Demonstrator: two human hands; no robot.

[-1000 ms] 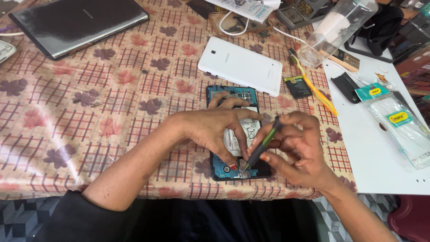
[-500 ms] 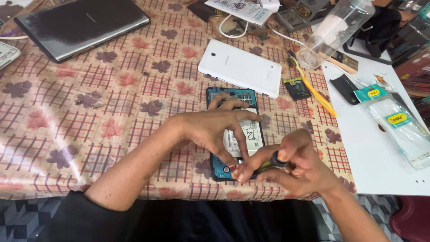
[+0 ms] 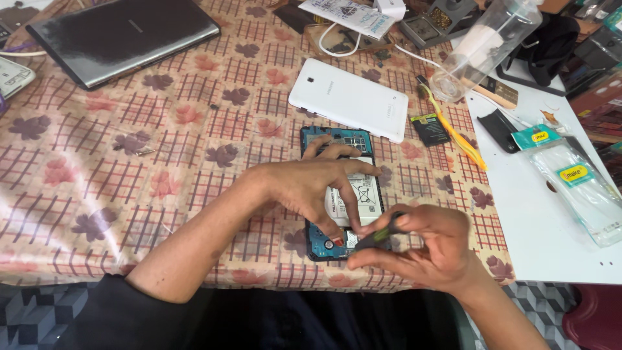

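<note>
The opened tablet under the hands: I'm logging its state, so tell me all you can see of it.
The opened tablet lies flat on the patterned tablecloth, back cover off, blue board and white battery showing. The left hand rests across it, its fingers on the lower end. The right hand holds a dark tool at the bottom edge.

Opened tablet (image 3: 339,194) flat on tablecloth

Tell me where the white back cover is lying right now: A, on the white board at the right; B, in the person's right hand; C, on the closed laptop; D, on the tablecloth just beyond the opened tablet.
D: the white back cover lies flat on the tablecloth just past the opened tablet.
</note>
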